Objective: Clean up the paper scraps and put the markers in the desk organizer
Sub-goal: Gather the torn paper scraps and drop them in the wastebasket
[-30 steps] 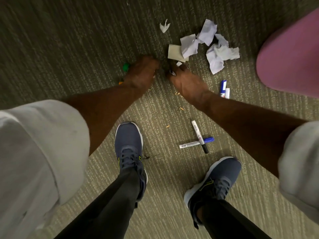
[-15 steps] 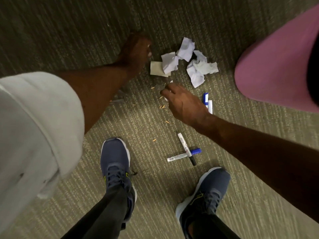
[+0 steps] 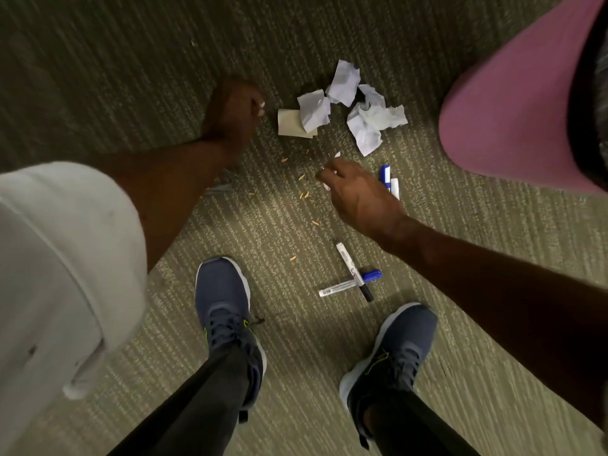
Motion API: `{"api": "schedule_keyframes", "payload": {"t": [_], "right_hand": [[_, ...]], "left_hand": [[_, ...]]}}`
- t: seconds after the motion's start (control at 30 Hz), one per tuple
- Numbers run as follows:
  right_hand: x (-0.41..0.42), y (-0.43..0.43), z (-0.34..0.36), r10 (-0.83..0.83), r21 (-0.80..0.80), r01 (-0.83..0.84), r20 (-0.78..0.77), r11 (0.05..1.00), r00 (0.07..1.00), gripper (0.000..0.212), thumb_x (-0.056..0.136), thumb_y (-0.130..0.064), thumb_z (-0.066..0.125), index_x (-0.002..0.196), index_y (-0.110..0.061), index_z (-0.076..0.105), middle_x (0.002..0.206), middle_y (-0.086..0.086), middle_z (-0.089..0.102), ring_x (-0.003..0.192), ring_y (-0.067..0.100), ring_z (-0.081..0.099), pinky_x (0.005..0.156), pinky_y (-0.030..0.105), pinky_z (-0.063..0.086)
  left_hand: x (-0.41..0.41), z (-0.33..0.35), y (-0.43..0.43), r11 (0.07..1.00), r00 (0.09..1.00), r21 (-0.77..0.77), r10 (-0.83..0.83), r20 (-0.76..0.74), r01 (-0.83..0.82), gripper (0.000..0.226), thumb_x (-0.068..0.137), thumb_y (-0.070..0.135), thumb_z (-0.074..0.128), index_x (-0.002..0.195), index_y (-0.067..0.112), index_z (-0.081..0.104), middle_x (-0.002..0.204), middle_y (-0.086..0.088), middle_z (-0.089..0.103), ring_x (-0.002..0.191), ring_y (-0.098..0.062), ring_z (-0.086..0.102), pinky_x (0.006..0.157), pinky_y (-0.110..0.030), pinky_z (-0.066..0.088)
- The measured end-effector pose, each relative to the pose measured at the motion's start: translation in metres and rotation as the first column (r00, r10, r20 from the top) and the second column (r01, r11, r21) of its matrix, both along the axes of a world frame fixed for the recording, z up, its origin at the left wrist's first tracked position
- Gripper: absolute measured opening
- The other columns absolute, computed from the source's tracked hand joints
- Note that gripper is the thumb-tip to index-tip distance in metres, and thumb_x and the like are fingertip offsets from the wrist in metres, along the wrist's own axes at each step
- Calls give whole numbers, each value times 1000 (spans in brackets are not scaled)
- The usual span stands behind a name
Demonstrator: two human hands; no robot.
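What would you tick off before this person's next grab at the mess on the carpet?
1. Right hand free for more: not ok, its fingertips pinch a small white scrap.
2. Left hand free: cannot tell, it is dark and blurred.
3. Crumpled papers within reach: ok, just ahead of both hands.
4. Tan paper clear to lift: not ok, a white piece overlaps it.
5. Crossed markers clear of the shoes: ok, they lie apart.
6. Desk organizer in sight: not ok, none shows.
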State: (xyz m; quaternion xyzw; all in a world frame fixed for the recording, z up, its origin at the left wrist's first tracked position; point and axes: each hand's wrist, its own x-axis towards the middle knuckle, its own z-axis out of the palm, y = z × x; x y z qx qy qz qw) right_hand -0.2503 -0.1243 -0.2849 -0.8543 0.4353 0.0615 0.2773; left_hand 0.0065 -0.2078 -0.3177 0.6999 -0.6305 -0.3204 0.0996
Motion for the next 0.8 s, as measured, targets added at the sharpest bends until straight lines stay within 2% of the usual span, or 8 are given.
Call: {"api": "schedule_keyframes", "payload": {"t": [0.07,0.17,0.2,0.37,0.47,0.57,0.63,0.8], "right_hand": [[1,-2,15,-19,0,19,-6,1000,1000,42,89,4,60,127,-13,54,125,13,54,101,30,59,76,40,56],[-1,-5,50,-25,-10,24,-21,1000,999,47,86,7,62,130,-11,56,125,15,57,108,32,59,84,43,56],[-2,-6,63,-26,-18,25,-26,1000,999,48,86,7,62,130,-10,57,127,16,57,110,34,59,87,44,55],[-19,-14,137,-68,-53,66,-41,996,997,51,91,4,58,139,-13,51,139,14,54,120,32,56,91,42,55],[-38,-20,177,-105,-78,101,-53,992,993,52,92,3,59,140,-14,51,146,15,50,125,35,55,91,44,56],[-65,-28,207,-147,-101,141,-56,985,988,54,89,5,61,139,-14,51,148,15,48,125,37,55,91,48,57],[-86,-32,225,-178,-138,171,-42,976,983,54,86,5,62,136,-14,54,146,13,51,122,35,57,93,46,56],[-139,-36,265,-346,-193,340,4,920,938,43,89,3,54,130,-11,59,137,11,57,120,33,56,96,41,51]], "left_hand": [[0,11,17,998,1000,66,20,2,-20,15,89,8,61,97,5,73,100,-16,73,97,-28,68,90,-35,52],[-10,44,32,983,995,184,39,-89,-22,15,90,1,63,100,3,74,96,-9,74,86,-17,67,74,-10,48],[-14,59,34,980,992,200,27,-126,-1,15,91,0,63,101,3,74,94,-8,74,83,-15,67,71,-9,48],[-35,137,30,938,969,262,-187,-163,225,10,87,11,74,96,11,78,87,0,74,67,0,62,61,-7,45],[-55,182,24,937,955,205,-254,-155,283,12,85,14,78,96,13,79,90,-2,76,77,-11,69,71,-18,49],[-82,219,10,946,946,124,-279,-163,300,14,83,12,78,98,12,79,88,2,74,74,-5,65,69,-2,39],[-103,238,-4,946,941,74,-304,-150,317,16,82,11,79,98,12,79,88,0,73,72,-4,61,65,0,36],[-162,280,-37,914,904,7,-401,-149,406,12,83,15,78,95,14,78,90,-4,76,81,-14,68,72,-22,46]]}}
